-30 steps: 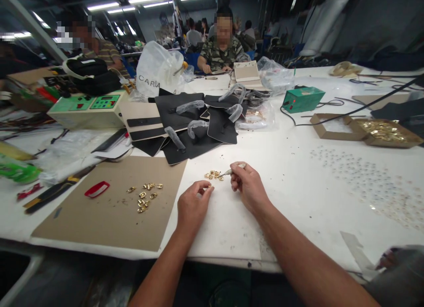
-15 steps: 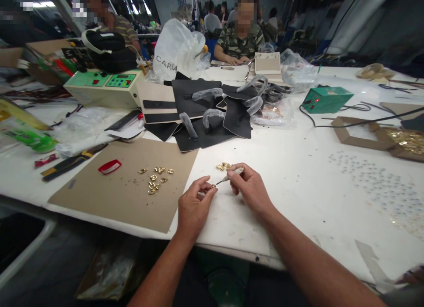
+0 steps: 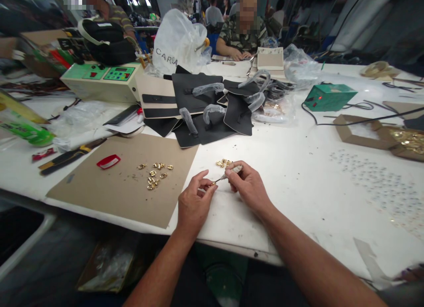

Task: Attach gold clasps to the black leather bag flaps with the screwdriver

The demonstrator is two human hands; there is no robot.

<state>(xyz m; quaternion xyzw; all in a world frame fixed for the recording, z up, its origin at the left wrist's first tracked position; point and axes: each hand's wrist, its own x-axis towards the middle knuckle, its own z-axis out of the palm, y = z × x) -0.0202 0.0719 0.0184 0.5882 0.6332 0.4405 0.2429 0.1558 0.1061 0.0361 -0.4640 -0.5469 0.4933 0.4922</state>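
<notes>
Between thumb and fingers, my left hand (image 3: 195,198) pinches a small gold metal fitting (image 3: 213,183) just above the white table. My right hand (image 3: 247,181) grips a small screwdriver-like tool (image 3: 236,169) with a pale handle; its thin tip meets the fitting. Behind the tool lies a small pile of gold fittings (image 3: 222,163). More gold buckle-like fittings (image 3: 152,174) are scattered on a brown board (image 3: 112,201) to the left, beside a red oval dish (image 3: 108,161).
Black leather pieces with plastic-wrapped handles (image 3: 208,130) lie ahead. A green-topped machine (image 3: 102,84) stands at left, a green box (image 3: 329,97) at right. Cardboard trays (image 3: 361,137) and rows of small pieces (image 3: 374,179) lie right. A person (image 3: 243,33) sits opposite.
The tool's tip has come down and left, closer onto the gold fitting in my left hand. The camera view has shifted slightly.
</notes>
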